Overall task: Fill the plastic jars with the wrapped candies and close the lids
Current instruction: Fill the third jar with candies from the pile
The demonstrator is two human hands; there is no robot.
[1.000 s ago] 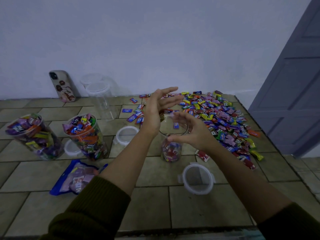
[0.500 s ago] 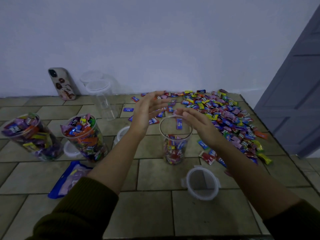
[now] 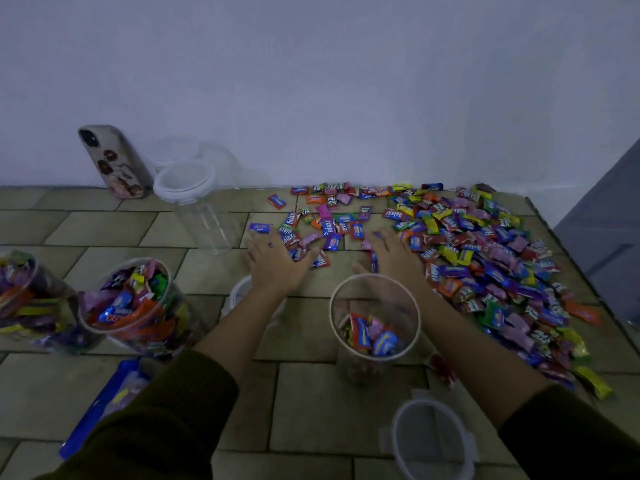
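A clear plastic jar stands open in front of me with a shallow layer of wrapped candies at its bottom. Behind it a big spread of wrapped candies covers the tiled surface to the right. My left hand lies flat, fingers spread, on the near left edge of the candies. My right hand lies flat on candies just beyond the jar. Neither hand grips anything. Two full jars stand without lids at the left. A lid lies near my right forearm.
An empty lidded jar and a phone stand by the wall at the back left. Another lid lies under my left wrist. A blue candy bag lies at the near left. A grey door is at the right.
Both hands dropped from above the jar's mouth and reached forward onto the candies behind it. The view has tilted closer to the surface.
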